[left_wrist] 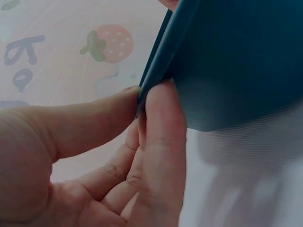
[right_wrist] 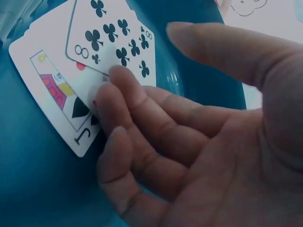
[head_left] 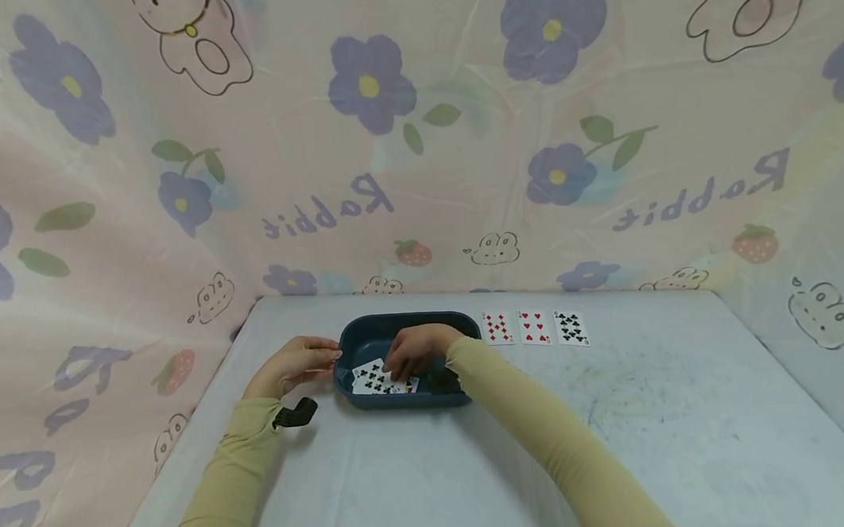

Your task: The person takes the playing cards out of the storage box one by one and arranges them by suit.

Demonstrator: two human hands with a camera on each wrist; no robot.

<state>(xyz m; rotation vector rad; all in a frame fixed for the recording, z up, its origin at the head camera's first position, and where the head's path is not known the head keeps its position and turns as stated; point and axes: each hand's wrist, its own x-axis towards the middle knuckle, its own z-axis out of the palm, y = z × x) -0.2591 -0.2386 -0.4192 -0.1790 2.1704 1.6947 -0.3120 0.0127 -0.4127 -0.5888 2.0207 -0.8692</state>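
A dark blue plastic basin stands on the white table. My left hand pinches its left rim between thumb and fingers, which the left wrist view shows close up on the basin wall. My right hand reaches down into the basin. In the right wrist view its fingertips touch a small pile of playing cards, with the thumb held apart from them. On top of the pile lies an eight of clubs, and a jack of spades sticks out from below. The right fingers cover part of the pile.
Right of the basin, three cards lie face up in a row: a diamonds card, a hearts card and a clubs card. Printed curtains enclose the table's back and sides. A black strap end juts from the left sleeve.
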